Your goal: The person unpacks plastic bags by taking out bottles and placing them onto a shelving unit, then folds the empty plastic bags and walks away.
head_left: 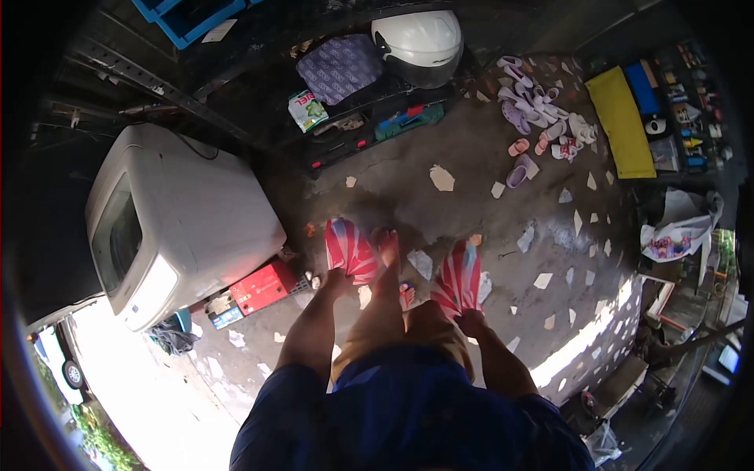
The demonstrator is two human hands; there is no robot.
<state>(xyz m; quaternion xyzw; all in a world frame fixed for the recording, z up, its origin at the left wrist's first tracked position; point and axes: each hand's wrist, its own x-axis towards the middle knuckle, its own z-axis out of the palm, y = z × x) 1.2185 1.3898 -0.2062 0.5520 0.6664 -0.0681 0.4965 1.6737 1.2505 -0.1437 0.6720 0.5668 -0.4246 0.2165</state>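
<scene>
Two red and white striped cloths hang in front of me, one at each hand. My left hand (338, 276) is closed on the top of the left striped cloth (349, 250), beside my bare leg. On the other side, my right hand (470, 318) grips the right striped cloth (459, 275). The cloths hang apart from each other, above the floor. My bare feet show between them, one of them at the left cloth's edge. Most of my fingers are small and partly hidden by the fabric.
A white washing machine (196, 212) stands at the left, with a red box (263, 288) beside it. Ahead is a low shelf with a white helmet (420, 43). Sandals (538, 106) lie on the floor at the upper right, near a yellow panel (622, 122).
</scene>
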